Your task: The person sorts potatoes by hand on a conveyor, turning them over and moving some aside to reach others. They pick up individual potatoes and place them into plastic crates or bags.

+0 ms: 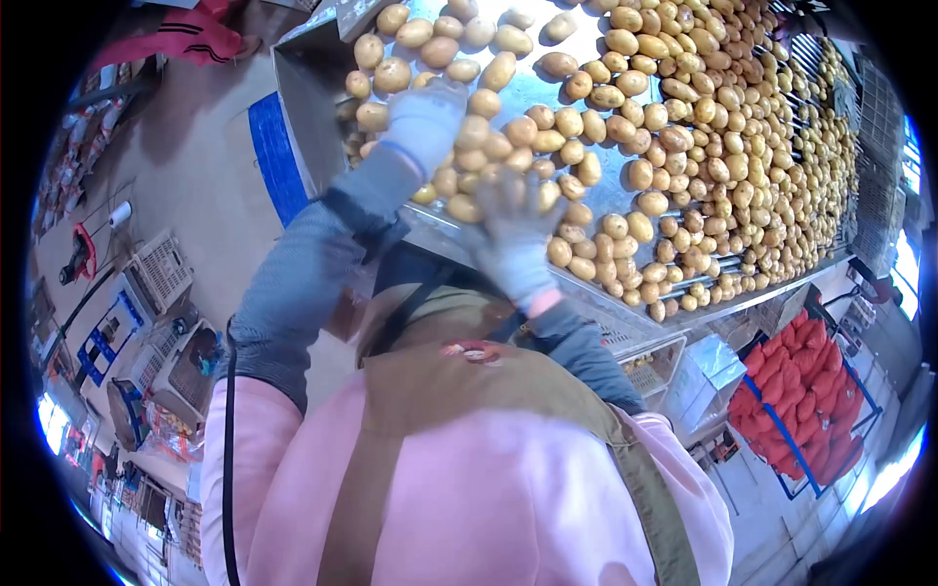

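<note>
Potatoes (723,146) lie spread over a metal sorting table (611,171) in front of me. My left hand (427,119), in a pale glove with a grey sleeve, reaches over the potatoes at the table's left end. Motion blurs its fingers, and I cannot make out whether it grips one. Nearer to my body, my right hand (513,230) in a grey glove is over the near-edge potatoes, its fingers spread. It is also blurred, with potatoes beside and beyond its fingertips.
Rollers (728,266) carry dense potatoes on the right. Red filled sacks (806,391) sit in a blue-framed rack at lower right. Plastic crates (159,269) stand on the floor at left. Another person's pink sleeve (186,39) shows at upper left.
</note>
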Demonstrator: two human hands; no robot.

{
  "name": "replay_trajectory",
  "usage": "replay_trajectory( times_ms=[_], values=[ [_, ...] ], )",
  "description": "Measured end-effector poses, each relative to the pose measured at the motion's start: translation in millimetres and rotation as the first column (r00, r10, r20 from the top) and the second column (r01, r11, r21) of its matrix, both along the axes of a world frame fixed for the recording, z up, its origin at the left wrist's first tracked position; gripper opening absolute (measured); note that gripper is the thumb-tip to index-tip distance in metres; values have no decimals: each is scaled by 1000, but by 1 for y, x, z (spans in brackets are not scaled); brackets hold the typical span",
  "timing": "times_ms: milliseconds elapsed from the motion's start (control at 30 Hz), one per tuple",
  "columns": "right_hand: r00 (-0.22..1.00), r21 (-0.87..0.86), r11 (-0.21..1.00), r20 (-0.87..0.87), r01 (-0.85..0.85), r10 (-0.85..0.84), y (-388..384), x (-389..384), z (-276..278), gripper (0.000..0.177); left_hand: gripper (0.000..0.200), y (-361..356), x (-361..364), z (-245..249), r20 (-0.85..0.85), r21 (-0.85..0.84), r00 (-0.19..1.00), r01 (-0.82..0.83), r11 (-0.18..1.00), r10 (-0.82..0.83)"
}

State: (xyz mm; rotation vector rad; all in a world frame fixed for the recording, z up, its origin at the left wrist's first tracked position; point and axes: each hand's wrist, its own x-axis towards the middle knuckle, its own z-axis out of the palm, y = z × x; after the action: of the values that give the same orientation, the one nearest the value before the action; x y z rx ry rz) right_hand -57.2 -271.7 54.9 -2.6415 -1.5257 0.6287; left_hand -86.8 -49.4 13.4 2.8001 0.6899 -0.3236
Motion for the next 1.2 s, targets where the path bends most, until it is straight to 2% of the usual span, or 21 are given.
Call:
replay_trajectory(
  times_ms=[67,133,167,200,233,267,300,367,467,533,567,633,667,700,833,900,967,1000,1067,1133,1200],
  values=[
    [993,287,954,103,-83,55,14,1,-5,54,22,8,5,-4,-21,-14,997,76,997,-76],
    [996,232,971,-53,-53,67,34,49,-7,49,26,26,-14,-15,8,-200,999,-44,979,47],
    [985,444,891,174,-94,17,34,74,-15,45,28,34,-18,-4,35,-252,991,-118,960,131],
    [979,205,978,202,-38,-4,44,106,3,42,30,40,-19,10,55,-305,974,-192,933,219],
    [751,-37,957,611,-288,250,39,150,-21,43,40,43,-20,30,-16,-369,952,-289,883,305],
    [865,445,895,445,11,-232,50,170,-40,39,38,37,-27,32,34,-510,879,-394,765,476],
    [803,125,978,593,-166,60,59,186,-26,39,37,34,-35,33,56,-641,767,-464,612,640],
    [921,338,940,379,-49,-88,93,168,-46,40,29,34,-48,26,48,-811,538,-471,347,841],
    [926,695,656,-378,295,-16,87,100,-24,38,25,-7,-51,40,324,-751,559,-338,567,763],
    [564,485,476,-825,734,-30,64,61,9,35,31,-34,-43,74,439,-513,817,-113,851,373],
    [771,611,575,-635,545,-56,52,50,17,32,31,-22,-39,55,362,-364,865,-213,907,348],
    [608,401,618,-778,676,-160,24,23,28,28,29,23,-6,43,325,-142,906,-239,961,273],
    [155,22,534,-967,845,-204,14,10,29,26,27,56,8,22,452,105,891,-107,989,48],
    [-336,-387,447,-922,806,-193,6,2,28,24,28,86,29,6,126,118,992,-34,992,19],
    [-318,-320,435,-945,842,-81,-17,2,16,24,37,125,71,-33,93,103,996,0,995,-9],
    [636,431,683,-769,590,-64,-32,23,24,29,45,99,69,37,215,-126,952,-193,973,217],
    [487,298,685,-869,664,-94,-42,23,30,41,33,54,52,84,122,-389,920,-301,871,372],
    [408,227,682,-906,695,-114,-47,23,33,50,33,12,31,89,166,-375,976,-70,924,141],
    [553,313,717,-825,623,-120,-65,19,33,58,36,-72,-12,99,297,-340,903,404,849,-311],
    [656,364,760,-747,538,-106,-90,18,64,56,36,-118,-48,105,340,-596,908,409,691,-244],
    [756,334,828,-637,450,-154,-161,13,79,43,30,-124,-86,64,483,-358,816,515,779,-317]
  ],
)
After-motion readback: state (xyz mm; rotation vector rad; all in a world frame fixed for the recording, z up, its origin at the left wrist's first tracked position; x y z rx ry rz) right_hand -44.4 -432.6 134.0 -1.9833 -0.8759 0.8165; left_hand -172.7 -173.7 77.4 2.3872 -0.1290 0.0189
